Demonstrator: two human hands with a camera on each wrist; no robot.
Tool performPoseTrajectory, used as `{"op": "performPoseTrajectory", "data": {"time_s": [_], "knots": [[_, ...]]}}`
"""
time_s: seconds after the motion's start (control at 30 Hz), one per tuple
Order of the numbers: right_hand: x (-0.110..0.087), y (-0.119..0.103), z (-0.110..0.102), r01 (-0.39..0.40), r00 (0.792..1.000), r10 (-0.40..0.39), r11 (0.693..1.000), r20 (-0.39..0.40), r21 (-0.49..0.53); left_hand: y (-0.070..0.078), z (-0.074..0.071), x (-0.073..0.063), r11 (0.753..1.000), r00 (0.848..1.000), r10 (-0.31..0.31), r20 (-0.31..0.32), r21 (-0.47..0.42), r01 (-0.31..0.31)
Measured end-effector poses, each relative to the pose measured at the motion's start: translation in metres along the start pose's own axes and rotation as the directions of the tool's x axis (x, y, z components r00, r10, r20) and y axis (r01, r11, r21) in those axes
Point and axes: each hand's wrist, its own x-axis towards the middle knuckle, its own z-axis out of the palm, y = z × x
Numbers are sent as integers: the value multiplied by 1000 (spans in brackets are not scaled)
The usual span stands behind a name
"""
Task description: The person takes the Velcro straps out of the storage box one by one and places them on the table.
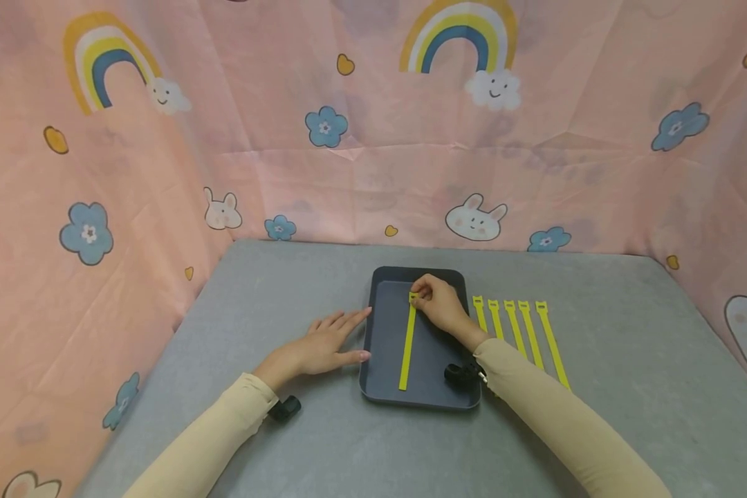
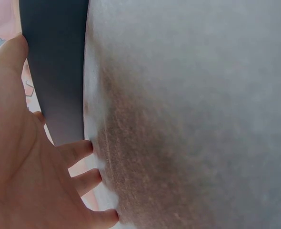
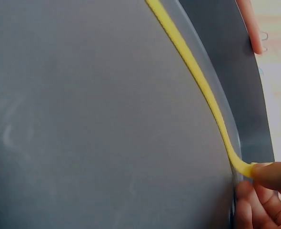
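Observation:
A dark grey rectangular tray (image 1: 382, 332) lies on the table. My right hand (image 1: 438, 304) pinches the slotted head of a yellow cable tie (image 1: 407, 346) between thumb and fingers, over the tray's far half. The tie's strap runs down toward the tray's near end; in the right wrist view the strap (image 3: 197, 71) bends up at the pinched end. At the tray's left side, my left hand (image 1: 324, 346) has its fingers spread and straight, with the thumb and index fingertips at the rim. The left wrist view shows that hand (image 2: 31, 157) beside the tray's outer wall (image 2: 55, 71).
Several more yellow cable ties (image 1: 554, 346) lie side by side right of the tray, partly hidden under my right forearm. A pink patterned curtain (image 1: 361, 180) encloses the grey table (image 1: 629, 360) at the back and sides. Small black cameras (image 1: 284, 409) sit at both wrists.

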Motion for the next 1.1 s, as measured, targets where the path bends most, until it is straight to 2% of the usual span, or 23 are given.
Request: {"op": "performPoseTrajectory", "data": {"time_s": [0.2,0.4,0.6,0.8,0.9,1.1], "knots": [[0,-2,-1,-7,1000,6,995,7,98,0,0,0,1000,1000,-2,-1,4,2],[-1,-5,-4,-18,1000,19,996,-8,87,0,1,1,1000,1000,-8,-2,9,8],[0,-7,-7,-14,998,21,994,-63,106,0,0,2,1000,1000,-6,-2,6,6],[-1,-12,-10,45,994,-37,996,-99,78,0,-1,2,1000,1000,-2,-2,13,2],[-3,-16,-13,58,994,-51,996,-93,72,0,-1,1,1000,1000,-6,3,15,6],[-7,-26,-27,96,994,-84,981,-75,168,-1,1,0,1000,1000,-9,3,14,9]]}}
